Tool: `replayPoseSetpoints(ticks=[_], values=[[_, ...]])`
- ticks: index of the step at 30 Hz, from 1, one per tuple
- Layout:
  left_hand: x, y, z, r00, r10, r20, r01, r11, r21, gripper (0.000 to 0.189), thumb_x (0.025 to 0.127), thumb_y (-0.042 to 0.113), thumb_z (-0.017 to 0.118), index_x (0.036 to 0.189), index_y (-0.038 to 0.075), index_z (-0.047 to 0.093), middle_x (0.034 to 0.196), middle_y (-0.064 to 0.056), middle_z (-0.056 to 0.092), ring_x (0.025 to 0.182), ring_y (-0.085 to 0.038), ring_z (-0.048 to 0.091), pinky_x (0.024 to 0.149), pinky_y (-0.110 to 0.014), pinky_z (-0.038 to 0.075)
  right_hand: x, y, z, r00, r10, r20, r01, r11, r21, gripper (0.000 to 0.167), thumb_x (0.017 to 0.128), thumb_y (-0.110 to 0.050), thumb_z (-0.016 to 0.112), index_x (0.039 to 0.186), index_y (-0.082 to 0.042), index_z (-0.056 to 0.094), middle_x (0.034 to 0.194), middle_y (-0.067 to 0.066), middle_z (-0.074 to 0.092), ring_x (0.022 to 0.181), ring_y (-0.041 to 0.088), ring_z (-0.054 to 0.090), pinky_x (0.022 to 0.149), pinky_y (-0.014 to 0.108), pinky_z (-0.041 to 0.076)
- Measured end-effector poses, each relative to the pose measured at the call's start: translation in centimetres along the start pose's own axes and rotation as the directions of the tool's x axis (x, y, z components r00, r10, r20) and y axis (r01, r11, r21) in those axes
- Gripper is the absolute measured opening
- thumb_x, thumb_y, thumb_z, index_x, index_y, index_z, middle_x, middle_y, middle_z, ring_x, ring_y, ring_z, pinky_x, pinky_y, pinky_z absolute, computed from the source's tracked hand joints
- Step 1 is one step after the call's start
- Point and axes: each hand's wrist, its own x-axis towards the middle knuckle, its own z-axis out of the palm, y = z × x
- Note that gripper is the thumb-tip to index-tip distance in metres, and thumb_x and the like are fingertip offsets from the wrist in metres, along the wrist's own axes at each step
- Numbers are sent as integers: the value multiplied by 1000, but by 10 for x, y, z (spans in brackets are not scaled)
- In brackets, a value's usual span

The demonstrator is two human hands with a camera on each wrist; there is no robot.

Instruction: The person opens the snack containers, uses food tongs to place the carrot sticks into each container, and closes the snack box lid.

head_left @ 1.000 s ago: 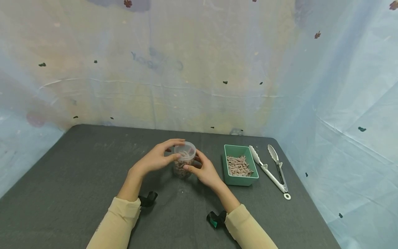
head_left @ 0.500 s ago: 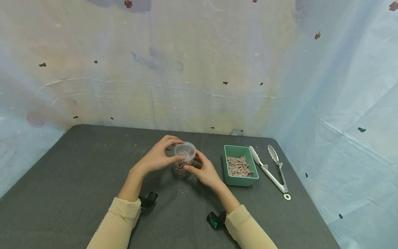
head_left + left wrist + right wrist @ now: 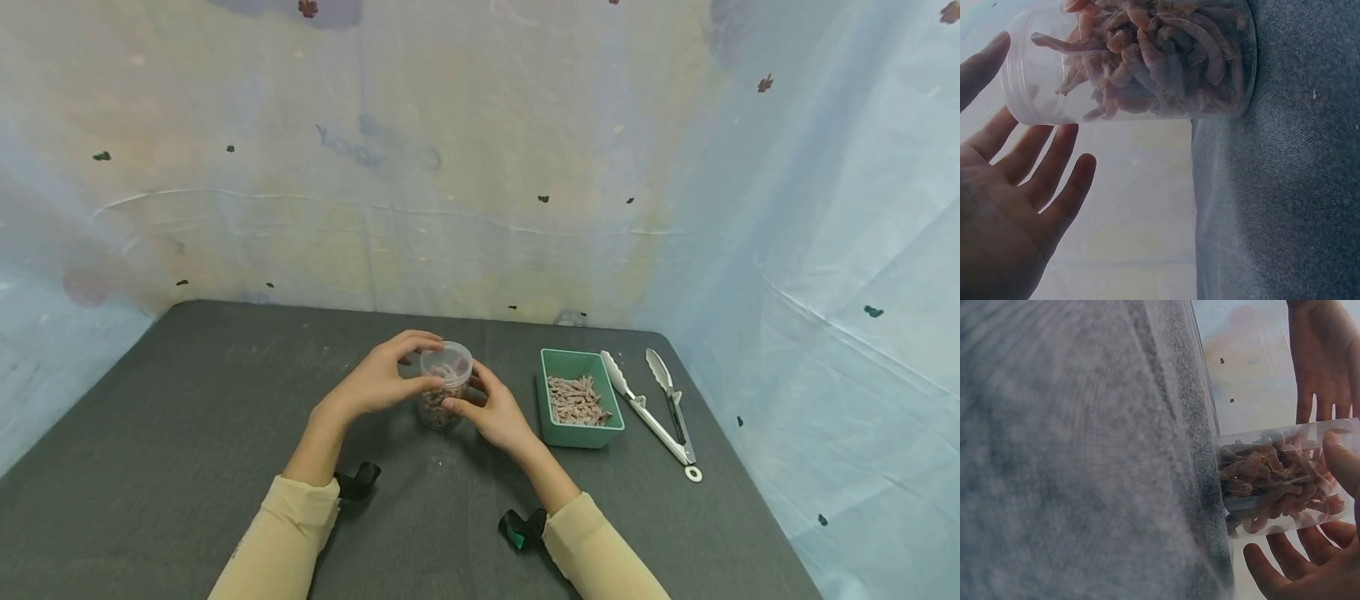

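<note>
A clear plastic jar (image 3: 441,410) full of brownish, strip-like pieces stands upright on the dark table (image 3: 225,433). Its translucent lid (image 3: 448,360) is on top. My left hand (image 3: 377,379) spans that lid, thumb on the near side and fingers on the far side. In the left wrist view, the thumb and fingertips lie along the rim of the lid (image 3: 1017,69). My right hand (image 3: 500,417) grips the jar's body from the right, its thumb in front. The right wrist view shows the strips (image 3: 1272,475) through the jar wall between both hands.
Right of the jar, a green rectangular box (image 3: 580,437) holds many similar pale brown strips (image 3: 577,402). Beyond it lie spread tongs (image 3: 660,429) with light handles, near the table's right edge. A patterned curtain (image 3: 450,208) hangs behind the table.
The left thumb has shifted slightly to the right along the lid's rim, and the left fingers have drawn back a little. The right hand and jar have stayed in place.
</note>
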Motion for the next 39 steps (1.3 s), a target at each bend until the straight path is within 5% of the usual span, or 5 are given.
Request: replayPoseSetpoints(ticks=[8,17,25,39], values=[[-2,2,-2,997,38,72,-35,999,-41,49,101,17,71,148,9,57,163,-10,41,145,-36,44,107,-62,44,-1,-1,1,1000,10,-6,-10,1000,-13,73,100,-7,71,161,0,33,157,25,43,143,44,45,111,62,43],[0,0,1,1000,-20,-15,20,1000,-2,57,92,24,83,142,8,61,152,-13,46,132,-35,51,105,-62,45,-1,0,0,1000,8,6,-8,1000,-1,73,100,-6,71,161,0,32,157,24,43,143,43,46,110,60,45],[0,1,1,1000,-14,-13,14,1000,10,56,92,22,83,142,6,61,145,-15,49,124,-36,53,101,-63,46,0,0,-1,1000,2,7,-2,1000,2,73,100,-6,71,161,2,32,157,25,43,143,43,45,111,60,44],[-1,2,-2,994,18,104,-9,996,-87,53,104,16,66,154,8,50,166,-12,36,147,-39,39,109,-65,41,0,1,0,1000,24,-10,-24,1000,-14,73,100,-8,72,161,-1,33,157,24,43,143,43,45,111,58,45]])
